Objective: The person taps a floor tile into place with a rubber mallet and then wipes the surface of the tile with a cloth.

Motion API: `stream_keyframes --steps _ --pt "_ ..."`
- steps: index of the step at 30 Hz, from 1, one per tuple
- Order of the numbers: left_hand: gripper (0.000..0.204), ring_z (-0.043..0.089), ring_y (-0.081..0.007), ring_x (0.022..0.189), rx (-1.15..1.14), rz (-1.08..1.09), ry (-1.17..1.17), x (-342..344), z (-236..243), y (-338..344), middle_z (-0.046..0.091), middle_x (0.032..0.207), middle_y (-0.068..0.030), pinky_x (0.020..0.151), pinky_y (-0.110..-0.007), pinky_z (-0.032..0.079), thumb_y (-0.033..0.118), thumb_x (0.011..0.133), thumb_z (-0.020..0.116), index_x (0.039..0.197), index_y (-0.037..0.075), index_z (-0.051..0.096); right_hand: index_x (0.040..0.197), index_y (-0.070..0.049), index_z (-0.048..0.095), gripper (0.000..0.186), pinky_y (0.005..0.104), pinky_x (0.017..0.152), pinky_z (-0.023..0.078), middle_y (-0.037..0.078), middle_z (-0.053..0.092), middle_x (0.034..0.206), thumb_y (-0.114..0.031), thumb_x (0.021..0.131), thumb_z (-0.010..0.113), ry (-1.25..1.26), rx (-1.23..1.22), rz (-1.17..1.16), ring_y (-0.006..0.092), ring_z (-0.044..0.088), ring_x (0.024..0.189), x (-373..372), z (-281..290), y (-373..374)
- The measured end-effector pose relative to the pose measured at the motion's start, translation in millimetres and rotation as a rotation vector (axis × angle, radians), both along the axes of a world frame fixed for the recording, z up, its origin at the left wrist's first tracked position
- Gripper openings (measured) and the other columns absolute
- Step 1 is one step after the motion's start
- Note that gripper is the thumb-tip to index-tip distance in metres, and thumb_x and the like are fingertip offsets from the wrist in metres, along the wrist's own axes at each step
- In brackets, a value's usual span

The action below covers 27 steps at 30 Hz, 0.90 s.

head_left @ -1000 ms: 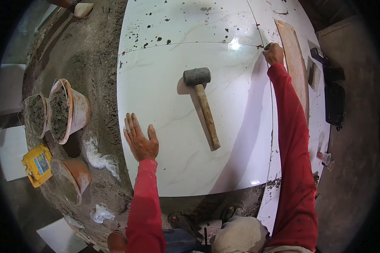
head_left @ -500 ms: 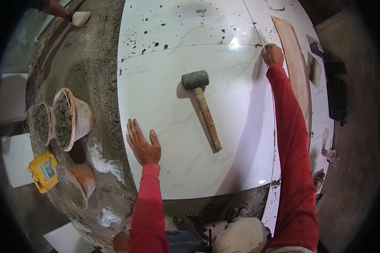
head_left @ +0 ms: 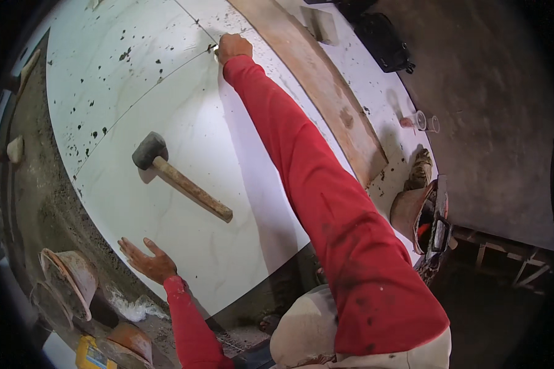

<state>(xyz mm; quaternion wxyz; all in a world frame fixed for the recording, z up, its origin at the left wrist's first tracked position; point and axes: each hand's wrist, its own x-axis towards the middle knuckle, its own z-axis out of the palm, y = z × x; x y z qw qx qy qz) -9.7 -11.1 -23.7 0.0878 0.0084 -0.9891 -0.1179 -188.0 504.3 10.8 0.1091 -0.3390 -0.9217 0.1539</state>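
A large white marbled tile (head_left: 184,270) lies in front of me, its far joint line dotted with dark mortar crumbs. My right hand (head_left: 234,47) reaches to the tile's far right corner, where the joints meet. Its fingers are curled closed at the joint, and what they hold, if anything, is hidden. On the tile's near left edge rests my left hand (head_left: 149,261), open with fingers spread. Between the hands, a rubber mallet (head_left: 194,190) with a black head and worn wooden handle lies on the tile, touched by neither hand.
Right of the tile runs a long wooden board (head_left: 326,80). Beyond it are a grey block (head_left: 321,26), a black bag (head_left: 385,43) and clear cups (head_left: 420,120). A tool bucket (head_left: 409,212) stands near right. Mortar buckets (head_left: 74,277) and a yellow jug (head_left: 92,353) sit lower left.
The view has swung to the right, so the tile and mallet appear farther left and tilted. Both hands keep about the same places on the tile. The tool bucket has come into view.
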Motion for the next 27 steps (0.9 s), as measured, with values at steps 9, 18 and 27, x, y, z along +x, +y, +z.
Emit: stream_keyframes --steps 9,18,27 --pt "0.060 0.032 -0.0275 0.151 -0.055 -0.030 0.060 -8.6 3.9 -14.8 0.033 0.164 -0.0092 0.124 -0.050 0.025 0.043 0.107 0.040 0.159 0.013 0.032 0.119 -0.018 0.071 0.039 0.0434 0.094 0.051 0.018 0.068 0.115 -0.009 0.082 0.062 0.053 0.599 -0.066 0.0372 0.064 0.107 365.9 37.9 208.7" --pt "0.060 0.034 -0.0314 0.149 -0.048 -0.093 0.120 -9.1 -6.5 -26.8 0.035 0.162 -0.0158 0.122 -0.047 0.027 0.040 0.108 0.040 0.156 0.005 0.035 0.084 -0.010 0.074 0.020 0.0423 0.059 0.057 0.012 0.075 0.082 -0.025 0.091 0.062 -0.638 0.044 -0.756 0.0259 0.074 0.073 614.3 27.3 350.3" --pt "0.060 0.034 -0.0354 0.149 0.030 -0.134 0.104 -12.1 -10.6 -11.3 0.037 0.160 -0.0223 0.123 -0.044 0.026 0.031 0.106 0.049 0.154 -0.003 0.037 0.087 -0.006 0.072 0.023 0.0447 0.064 0.055 0.014 0.074 0.082 -0.025 0.093 0.061 -0.495 0.207 -0.879 0.0278 0.073 0.075 608.9 -27.7 319.4"
